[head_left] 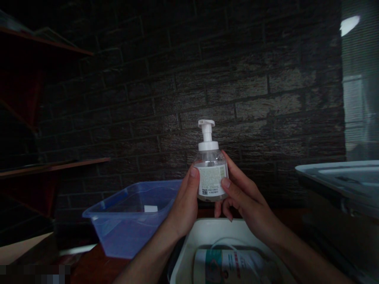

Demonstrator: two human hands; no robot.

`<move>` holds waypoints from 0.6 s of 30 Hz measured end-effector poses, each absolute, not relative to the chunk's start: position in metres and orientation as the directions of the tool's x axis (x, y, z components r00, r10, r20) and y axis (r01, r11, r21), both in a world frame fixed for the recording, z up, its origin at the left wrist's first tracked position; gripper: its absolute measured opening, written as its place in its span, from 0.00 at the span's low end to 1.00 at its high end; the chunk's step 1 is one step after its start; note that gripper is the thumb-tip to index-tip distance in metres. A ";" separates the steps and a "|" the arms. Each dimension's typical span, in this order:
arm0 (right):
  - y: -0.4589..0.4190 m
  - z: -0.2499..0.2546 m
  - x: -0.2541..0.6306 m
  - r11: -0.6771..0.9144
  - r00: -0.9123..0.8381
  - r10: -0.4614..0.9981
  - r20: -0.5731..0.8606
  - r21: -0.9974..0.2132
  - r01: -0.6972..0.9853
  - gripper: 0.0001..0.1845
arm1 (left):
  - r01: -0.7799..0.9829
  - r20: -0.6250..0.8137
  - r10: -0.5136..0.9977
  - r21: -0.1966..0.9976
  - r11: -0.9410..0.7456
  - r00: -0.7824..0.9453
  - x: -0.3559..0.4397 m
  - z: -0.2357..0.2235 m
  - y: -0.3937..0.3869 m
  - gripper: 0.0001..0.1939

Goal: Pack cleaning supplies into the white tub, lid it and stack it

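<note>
Both hands hold up a clear pump bottle (211,179) with a white pump head and a white printed label facing me. It stands nearly upright, above the rim of a white bin. My left hand (185,201) grips its left side, thumb against the label's edge. On the other side, my right hand (247,197) presses its thumb on the label's lower right, with fingers behind and under the bottle. The bottle's back is hidden. Below lies the white bin (195,232), containing a large white-and-green labelled container (229,264) and a pale cord or handle.
A translucent blue plastic tub (118,232) with a small white piece inside stands left of the bin on a reddish-brown surface. Wooden shelves (74,162) jut out at the left. A pale lid-like object (340,173) sits at the right. Behind is a dark brick-patterned wall (183,86).
</note>
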State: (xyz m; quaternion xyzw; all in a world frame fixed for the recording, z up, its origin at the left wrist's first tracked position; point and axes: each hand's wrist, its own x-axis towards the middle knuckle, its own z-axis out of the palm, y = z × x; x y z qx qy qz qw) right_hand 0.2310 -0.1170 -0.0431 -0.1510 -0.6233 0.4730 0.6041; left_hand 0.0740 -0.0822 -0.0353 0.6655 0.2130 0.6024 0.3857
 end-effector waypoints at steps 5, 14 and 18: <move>-0.113 -0.043 0.231 0.460 -0.200 0.770 0.606 -0.744 -0.485 0.41 | -0.122 0.618 0.757 0.785 -0.607 0.210 0.074 -0.033 -0.081 0.34; -0.111 -0.040 0.232 0.357 -0.235 0.780 0.581 -0.720 -0.595 0.37 | -0.088 0.662 0.726 0.747 -0.659 0.187 0.073 -0.030 -0.086 0.28; -0.110 -0.040 0.233 0.362 -0.220 0.787 0.576 -0.721 -0.591 0.34 | -0.073 0.697 0.676 0.707 -0.703 0.238 0.074 -0.031 -0.091 0.27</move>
